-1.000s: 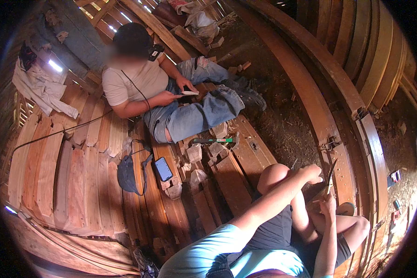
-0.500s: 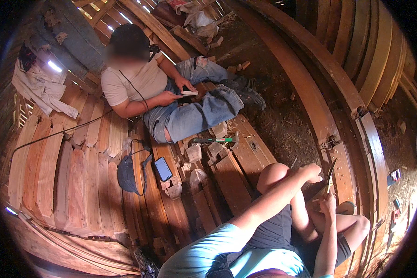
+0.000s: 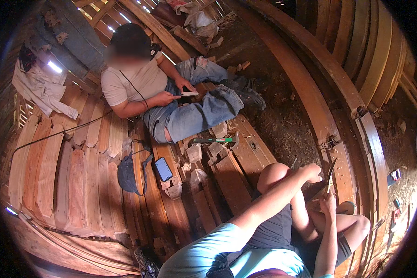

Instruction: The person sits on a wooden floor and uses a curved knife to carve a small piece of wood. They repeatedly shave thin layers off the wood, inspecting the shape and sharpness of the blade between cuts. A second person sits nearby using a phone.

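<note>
Right hand closed around a pale-handled, dark-bladed tool, left hand loosely curled just beside the blade.

Nearest, the right hand (image 3: 328, 204) grips the bladed tool (image 3: 332, 173) above the crossed legs — its point upward, seen against the left edge of a chip-strewn beam (image 3: 345, 178). The left hand (image 3: 312, 173) reaches over the left knee (image 3: 274, 180), fingers bent inward; whether it holds anything I cannot tell. Farther off, a phone (image 3: 163, 169) lies face up toward the near end of a board, with a dark strapped cloth item (image 3: 130, 173) just beside it. Past them a green-and-black tool (image 3: 213, 140) lies across the stacked boards (image 3: 255, 150) — and beyond it a seated person (image 3: 132, 85) holds a pale flat object (image 3: 189, 93).
</note>
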`<state>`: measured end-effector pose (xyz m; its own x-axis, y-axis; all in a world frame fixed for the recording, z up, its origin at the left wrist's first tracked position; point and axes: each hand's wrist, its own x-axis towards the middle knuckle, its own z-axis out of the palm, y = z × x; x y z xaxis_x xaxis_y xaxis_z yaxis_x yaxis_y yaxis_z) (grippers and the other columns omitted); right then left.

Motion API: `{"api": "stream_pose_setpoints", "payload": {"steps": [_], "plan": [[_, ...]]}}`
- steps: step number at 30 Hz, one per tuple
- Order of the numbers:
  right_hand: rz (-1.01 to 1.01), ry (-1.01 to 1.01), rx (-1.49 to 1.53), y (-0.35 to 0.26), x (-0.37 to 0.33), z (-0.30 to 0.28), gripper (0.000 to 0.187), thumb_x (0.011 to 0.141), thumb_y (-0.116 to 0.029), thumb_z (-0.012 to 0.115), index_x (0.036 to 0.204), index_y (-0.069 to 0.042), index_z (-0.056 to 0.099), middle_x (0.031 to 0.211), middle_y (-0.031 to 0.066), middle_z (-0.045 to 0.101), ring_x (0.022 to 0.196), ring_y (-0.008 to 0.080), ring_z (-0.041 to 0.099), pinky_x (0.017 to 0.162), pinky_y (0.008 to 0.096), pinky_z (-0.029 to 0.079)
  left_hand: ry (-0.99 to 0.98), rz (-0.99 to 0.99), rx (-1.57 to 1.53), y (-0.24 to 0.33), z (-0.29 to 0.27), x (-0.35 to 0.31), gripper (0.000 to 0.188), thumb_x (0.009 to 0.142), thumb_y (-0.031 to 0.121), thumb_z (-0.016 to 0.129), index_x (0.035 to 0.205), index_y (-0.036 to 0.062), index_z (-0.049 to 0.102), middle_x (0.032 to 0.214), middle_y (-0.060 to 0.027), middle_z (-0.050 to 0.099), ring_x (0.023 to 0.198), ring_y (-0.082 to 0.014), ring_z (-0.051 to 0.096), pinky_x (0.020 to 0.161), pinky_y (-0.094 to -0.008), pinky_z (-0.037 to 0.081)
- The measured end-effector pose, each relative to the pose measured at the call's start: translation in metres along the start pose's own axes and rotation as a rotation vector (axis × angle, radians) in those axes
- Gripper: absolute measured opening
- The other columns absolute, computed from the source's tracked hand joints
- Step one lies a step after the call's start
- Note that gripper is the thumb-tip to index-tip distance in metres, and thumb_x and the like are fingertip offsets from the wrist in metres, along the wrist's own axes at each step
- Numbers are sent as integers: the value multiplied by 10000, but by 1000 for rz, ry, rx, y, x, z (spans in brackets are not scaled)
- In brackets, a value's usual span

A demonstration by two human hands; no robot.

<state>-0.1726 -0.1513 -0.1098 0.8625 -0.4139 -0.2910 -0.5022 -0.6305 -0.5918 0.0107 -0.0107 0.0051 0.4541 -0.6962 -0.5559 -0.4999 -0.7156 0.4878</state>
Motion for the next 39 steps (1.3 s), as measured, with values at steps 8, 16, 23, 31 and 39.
{"api": "stream_pose_setpoints", "payload": {"steps": [8,16,23,31,39], "plan": [[-1,-25,49,-7,-1,-2,244,814,-144,563,1007,3,550,848,234,638,846,403,630,731,476,487,12,8,-11,-4,4,2,449,845,367,650,1017,-48,665,1070,-246,647,1009,-363,634,876,-418,513],[-28,-45,108,-3,0,-2,255,853,-129,537,1082,-16,537,791,200,633,759,337,660,662,442,511,42,31,2,-3,4,4,435,834,376,654,979,-33,672,1022,-242,653,965,-369,642,844,-429,517],[-25,-49,60,-10,-2,-6,282,838,-147,545,1089,-18,536,808,205,636,774,350,655,675,448,509,105,64,11,-14,17,13,398,815,393,656,898,5,688,912,-232,671,869,-381,658,771,-449,525],[44,-60,17,-22,-6,-14,329,810,-171,555,1087,6,548,893,239,637,882,381,639,756,455,498,128,66,5,-16,20,16,400,812,393,657,900,3,686,914,-232,670,874,-380,657,773,-449,525],[32,-25,64,-28,-8,-16,270,844,-235,567,964,5,589,877,252,650,885,418,629,773,478,482,129,64,5,-14,18,12,389,811,383,655,889,4,693,908,-234,671,861,-378,662,760,-448,528]]}}
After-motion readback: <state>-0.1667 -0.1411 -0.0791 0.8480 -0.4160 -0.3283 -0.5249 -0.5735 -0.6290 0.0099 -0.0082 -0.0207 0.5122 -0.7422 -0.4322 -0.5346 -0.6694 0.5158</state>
